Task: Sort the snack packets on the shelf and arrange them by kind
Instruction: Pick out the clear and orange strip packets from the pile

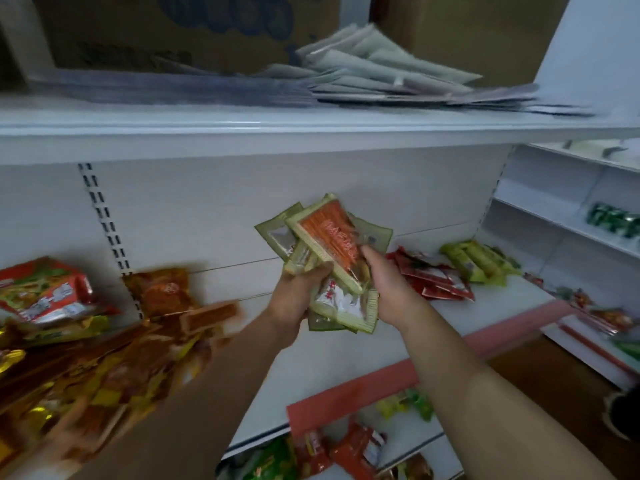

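**Green-edged packets [327, 237] held above the shelf [502, 299]**

My left hand [298, 299] grips the fanned stack from below. My right hand [384, 278] pinches the top packet's lower end. Long axis runs up and away, leaning left. Red packets [433, 277] and green sticks [478, 259] lie to the right, nearer my right hand. Left heap [104, 341] is blurred, its kinds unclear.

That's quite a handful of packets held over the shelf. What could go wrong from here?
1. The green-edged packets are fanned loosely between the left hand and right hand, so one could slip out and fall.
2. The red packets and green stick packets lie close together on the shelf. Setting the bunch down beside them might mix the kinds again.
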A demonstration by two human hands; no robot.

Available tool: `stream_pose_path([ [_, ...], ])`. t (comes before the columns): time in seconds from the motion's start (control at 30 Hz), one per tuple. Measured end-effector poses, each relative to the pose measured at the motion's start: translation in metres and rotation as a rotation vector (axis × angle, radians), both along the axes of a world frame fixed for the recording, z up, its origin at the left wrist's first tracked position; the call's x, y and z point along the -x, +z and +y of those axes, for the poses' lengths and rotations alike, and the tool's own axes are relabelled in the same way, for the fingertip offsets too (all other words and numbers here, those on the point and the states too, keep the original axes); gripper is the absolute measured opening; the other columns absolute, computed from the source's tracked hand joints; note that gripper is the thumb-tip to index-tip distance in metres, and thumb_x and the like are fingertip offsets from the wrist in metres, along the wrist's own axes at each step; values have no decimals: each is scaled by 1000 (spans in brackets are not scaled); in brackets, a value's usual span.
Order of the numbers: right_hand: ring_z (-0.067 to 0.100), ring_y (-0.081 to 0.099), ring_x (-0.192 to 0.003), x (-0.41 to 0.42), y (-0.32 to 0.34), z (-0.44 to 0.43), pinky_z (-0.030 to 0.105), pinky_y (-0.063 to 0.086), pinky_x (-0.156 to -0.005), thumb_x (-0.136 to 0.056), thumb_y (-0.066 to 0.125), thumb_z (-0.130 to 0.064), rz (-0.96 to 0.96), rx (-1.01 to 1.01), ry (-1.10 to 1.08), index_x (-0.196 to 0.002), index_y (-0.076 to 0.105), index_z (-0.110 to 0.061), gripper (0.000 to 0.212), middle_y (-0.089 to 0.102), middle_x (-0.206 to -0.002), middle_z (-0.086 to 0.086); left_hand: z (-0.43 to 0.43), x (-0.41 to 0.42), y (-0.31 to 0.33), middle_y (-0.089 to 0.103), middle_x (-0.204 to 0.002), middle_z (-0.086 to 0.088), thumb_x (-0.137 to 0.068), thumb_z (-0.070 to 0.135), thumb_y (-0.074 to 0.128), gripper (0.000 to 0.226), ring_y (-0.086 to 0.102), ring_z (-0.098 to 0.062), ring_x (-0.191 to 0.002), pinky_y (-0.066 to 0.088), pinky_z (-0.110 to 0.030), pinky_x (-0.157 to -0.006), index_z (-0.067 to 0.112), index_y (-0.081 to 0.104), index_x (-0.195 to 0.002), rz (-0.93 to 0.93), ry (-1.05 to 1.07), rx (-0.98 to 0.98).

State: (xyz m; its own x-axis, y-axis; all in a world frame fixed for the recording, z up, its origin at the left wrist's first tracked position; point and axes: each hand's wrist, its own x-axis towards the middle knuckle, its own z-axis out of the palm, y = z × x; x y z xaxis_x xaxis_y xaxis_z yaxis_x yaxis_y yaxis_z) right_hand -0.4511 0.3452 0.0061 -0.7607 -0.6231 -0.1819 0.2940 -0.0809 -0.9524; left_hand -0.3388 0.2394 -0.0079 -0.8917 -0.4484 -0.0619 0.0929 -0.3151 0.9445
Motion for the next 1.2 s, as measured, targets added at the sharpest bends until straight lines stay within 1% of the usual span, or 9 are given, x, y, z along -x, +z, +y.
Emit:
stream_pose_path([
  [0.1, 27, 69, -101, 30, -7, 28, 49, 52, -95, -84, 69, -49, 127, -89, -122, -128, 55, -21, 54, 71, -114, 5, 34, 37, -12, 74, -108, -5, -87, 19, 69, 32, 72, -27, -96, 57, -42, -81, 21, 66, -119, -22, 99, -66],
  [0.2, 23, 57, -120, 55, -18, 54, 48, 47, -102, -70, 79, -56, 221, -109, -212, -147, 24, -33, 97, 55, -137, -1, 60, 63, -21, 76, -102, -3, -87, 14, 68, 26, 74, -23, -89, 57, -32, -65, 21, 69, -112, -41, 159, -84],
  [0.3, 18, 50, -126, 77, -26, 67, 37, 44, -99, -77, 76, -53, 316, -199, -183, -153, 14, -34, 99, 43, -148, -4, 75, 84, -33, 76, -102, -2, -88, 17, 69, 25, 74, -21, -88, 58, -29, -63, 23, 68, -112, -109, 189, -104],
  [0.47, 24, 42, -136, 100, -45, 65, 39, 40, -108, -84, 68, -51, 594, -535, -87, -154, 15, -25, 92, 34, -155, 4, 68, 99, -56, 56, -119, -8, -74, 18, 84, 71, 61, -28, -109, 58, -38, -80, 12, 35, -125, -374, 374, 265],
  [0.57, 23, 14, -150, 102, -62, 63, 39, 25, -116, -88, 62, -54, 736, -619, -102, -157, 4, -22, 96, 7, -164, 4, 55, 94, -70, 24, -154, -14, -72, 28, 86, 108, 37, -34, -136, 40, -52, -108, 18, 14, -152, -509, 466, 443],
  [0.63, 26, 13, -149, 102, -70, 63, 41, 22, -118, -92, 58, -49, 975, -646, -170, -155, 21, -21, 78, 13, -163, 7, 54, 88, -79, -5, -163, -3, -77, 50, 76, 106, 8, -28, -149, 23, -47, -118, 28, 9, -156, -496, 447, 643],
  [0.73, 25, 41, -136, 105, -77, 54, 37, 36, -112, -96, 56, -38, 1250, -603, -90, -136, 57, -20, 43, 48, -145, 6, 59, 83, -88, 2, -163, 7, -74, 83, 46, 95, -5, -18, -151, 10, -44, -122, 37, 21, -153, -378, 245, 925],
  [1.03, 15, 65, -91, 135, -67, 19, 30, 54, -72, -96, 51, -39, 1140, -857, 121, -123, 63, -26, 33, 70, -106, -4, 35, 120, -100, 11, -163, 2, -94, 65, 36, 71, 9, -19, -149, 10, -43, -120, 40, 6, -154, -631, 32, 1247],
  [1.2, 14, 62, -80, 142, -47, 10, 27, 48, -66, -92, 58, -33, 1126, -1027, 238, -110, 68, -23, 23, 71, -98, -3, 25, 124, -86, 15, -163, 3, -85, 73, 42, 78, 13, -21, -149, 12, -45, -120, 43, 15, -152, -670, -63, 1126],
])
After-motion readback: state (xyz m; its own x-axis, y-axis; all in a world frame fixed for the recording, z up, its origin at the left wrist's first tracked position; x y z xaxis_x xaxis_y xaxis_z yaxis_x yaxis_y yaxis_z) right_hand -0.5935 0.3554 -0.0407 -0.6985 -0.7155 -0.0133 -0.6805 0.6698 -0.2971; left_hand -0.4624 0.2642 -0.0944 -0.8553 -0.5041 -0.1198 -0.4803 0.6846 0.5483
